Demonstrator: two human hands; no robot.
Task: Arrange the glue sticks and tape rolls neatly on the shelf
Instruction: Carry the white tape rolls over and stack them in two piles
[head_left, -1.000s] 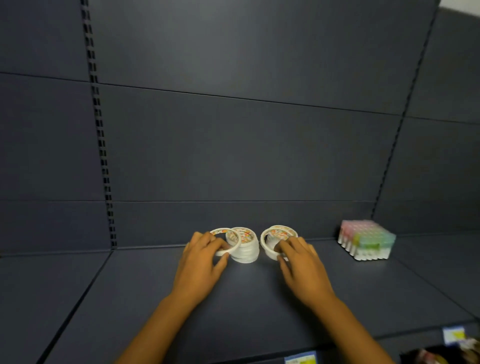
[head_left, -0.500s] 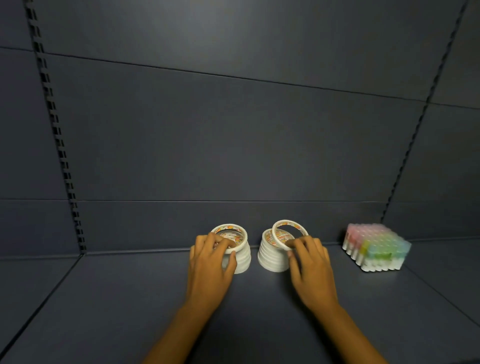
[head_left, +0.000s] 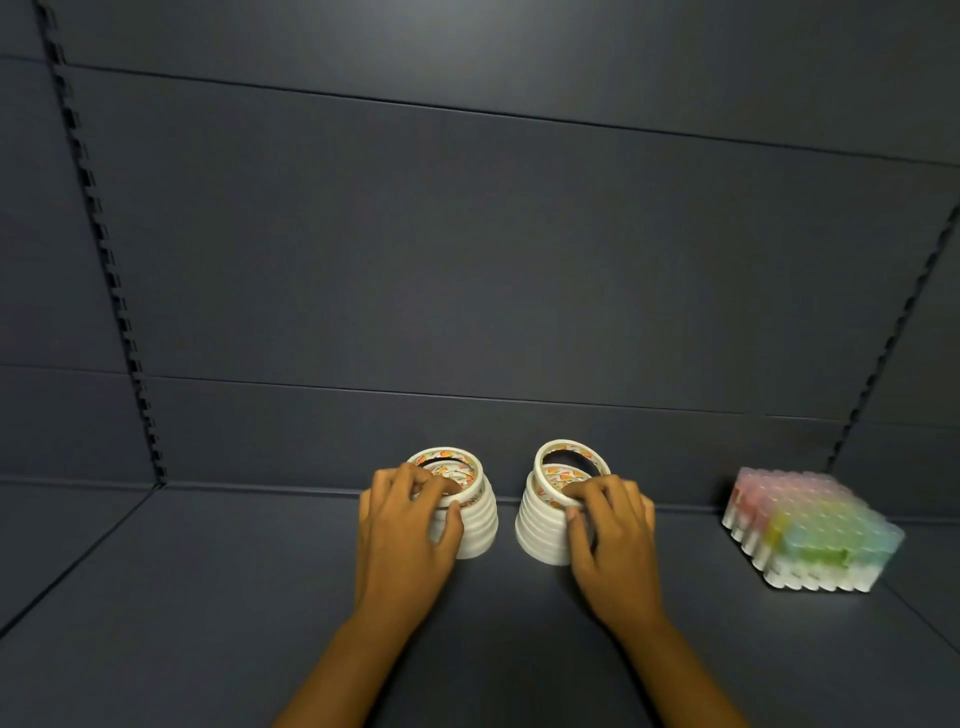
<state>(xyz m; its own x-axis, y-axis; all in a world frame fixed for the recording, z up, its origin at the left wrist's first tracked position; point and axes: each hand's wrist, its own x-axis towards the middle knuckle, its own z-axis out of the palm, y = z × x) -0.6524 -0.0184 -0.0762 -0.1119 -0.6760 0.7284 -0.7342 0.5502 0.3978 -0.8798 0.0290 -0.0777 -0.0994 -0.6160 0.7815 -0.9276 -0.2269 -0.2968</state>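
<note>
Two stacks of white tape rolls stand side by side near the back of the dark shelf (head_left: 208, 597). My left hand (head_left: 408, 530) grips the top of the left stack (head_left: 480, 525), fingers hooked over the upper roll's rim. My right hand (head_left: 610, 540) holds the top roll (head_left: 569, 457) of the right stack (head_left: 543, 530); that roll sits tilted, its far edge raised. A block of glue sticks (head_left: 810, 530) with pastel caps stands upright at the right, apart from both hands.
The shelf's dark back panel (head_left: 467, 260) rises right behind the stacks. Slotted uprights (head_left: 104, 260) run up at the left and at the far right (head_left: 893, 338). Bare shelf surface lies to the left and in front of the hands.
The view has come closer and tilted. The tape rolls now stand in two taller stacks, and both hands have settled on the tops of them.
</note>
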